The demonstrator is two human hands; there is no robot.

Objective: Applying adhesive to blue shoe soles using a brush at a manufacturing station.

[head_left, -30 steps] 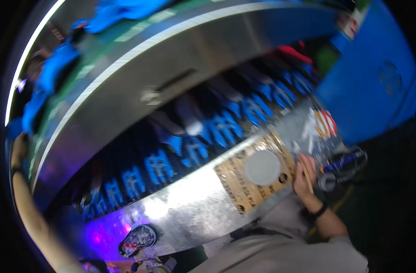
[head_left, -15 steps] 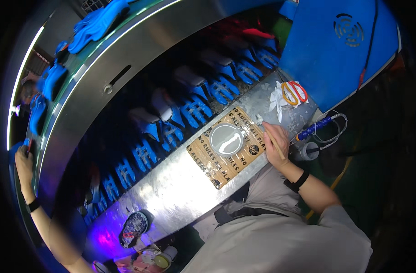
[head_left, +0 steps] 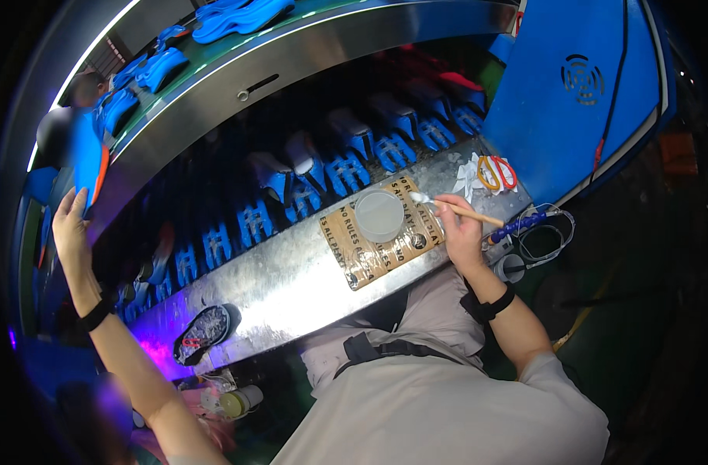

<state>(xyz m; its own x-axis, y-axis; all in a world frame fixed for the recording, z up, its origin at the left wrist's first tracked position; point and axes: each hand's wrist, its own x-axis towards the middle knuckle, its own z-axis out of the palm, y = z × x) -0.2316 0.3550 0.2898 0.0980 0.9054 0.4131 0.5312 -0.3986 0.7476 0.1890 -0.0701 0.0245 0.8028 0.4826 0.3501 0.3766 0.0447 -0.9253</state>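
Just right of the round tub [head_left: 379, 218] — the right hand [head_left: 464, 237] grips a wooden-handled brush [head_left: 479, 216]; far left, the left hand [head_left: 72, 232] pinches an orange-edged blue shoe sole [head_left: 88, 164].

The left arm [head_left: 141, 368] enters from the lower edge and stretches out long toward the far left, its wrist [head_left: 87, 293] carrying on nearly in line with the forearm and the left hand [head_left: 73, 229] lifted, fingers pointing upward in a closed grip. The right arm [head_left: 526, 337] slants up and leftward from the lower right, and the right hand [head_left: 462, 236] is curled in a pinch between thumb and fingers.
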